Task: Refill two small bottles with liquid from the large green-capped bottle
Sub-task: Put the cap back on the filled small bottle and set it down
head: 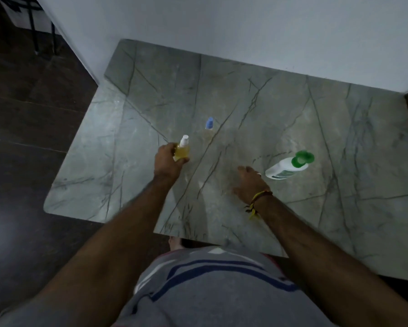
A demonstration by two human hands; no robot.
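1. The left hand [168, 161] was closed around a small bottle with a white spray top [182, 151] holding yellow liquid, upright on or just above the marble table [339, 128]; contact with the table could not be told.
2. The right hand [249, 182] was open and empty, fingers spread low over the table, a yellow and red thread band [257, 200] on its wrist.
3. The large green-capped bottle [286, 167] stood just beyond the right hand's fingertips, apart from them, its flip lid seemingly open.
4. A second small bottle with a blue cap [209, 125] stood beyond the left hand, a little to that hand's right, untouched.
5. Risk, as a judgement: if the green lid was indeed open, a careless nudge from the right hand could have tipped the large bottle and spilled it across the marble.
6. The spray top appeared to be on the held bottle; pouring before removing it would have run liquid down the outside.
7. The small bottle's narrow neck made an overshoot likely if the large bottle were tilted quickly.
8. Hard to make out: the light was dim and the frame soft, so the blue-capped bottle's clear body and fill level were nearly invisible, the label on the large bottle unreadable, and the left hand's fingers mostly hidden behind the bottle.
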